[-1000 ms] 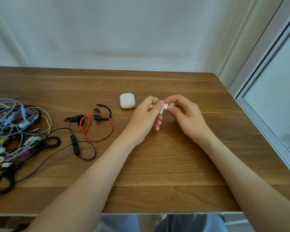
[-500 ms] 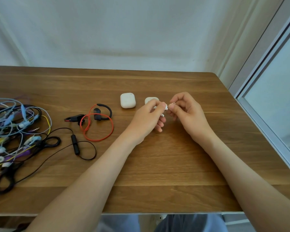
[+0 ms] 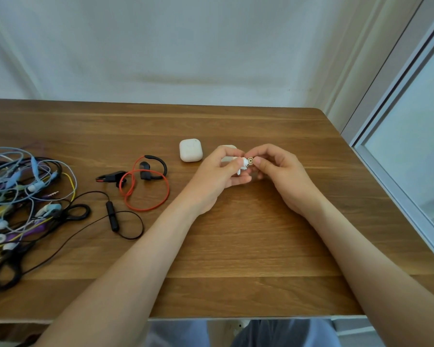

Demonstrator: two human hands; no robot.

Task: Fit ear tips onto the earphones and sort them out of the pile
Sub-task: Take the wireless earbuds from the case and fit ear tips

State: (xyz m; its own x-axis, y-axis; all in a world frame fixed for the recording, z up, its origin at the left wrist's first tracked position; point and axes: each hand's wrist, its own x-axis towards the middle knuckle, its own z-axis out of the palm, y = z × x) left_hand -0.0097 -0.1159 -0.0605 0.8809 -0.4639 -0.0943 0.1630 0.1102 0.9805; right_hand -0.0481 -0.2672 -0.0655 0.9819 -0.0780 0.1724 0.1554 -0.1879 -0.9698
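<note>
Wooden table (image 3: 236, 246) across the lower frame. At its left edge, tangled pile of wired earphones (image 3: 18, 194), cords blue, yellow, purple and black. Just right of centre, left hand (image 3: 216, 179) and right hand (image 3: 283, 176), fingertips facing. Closed white charging case (image 3: 190, 150) just left of them. White stemmed earbud (image 3: 242, 165) pinched between left thumb and forefinger, stem down. Small round ear tip (image 3: 250, 160), a pale ring, pinched by right fingertips, just beside the earbud's nozzle
</note>
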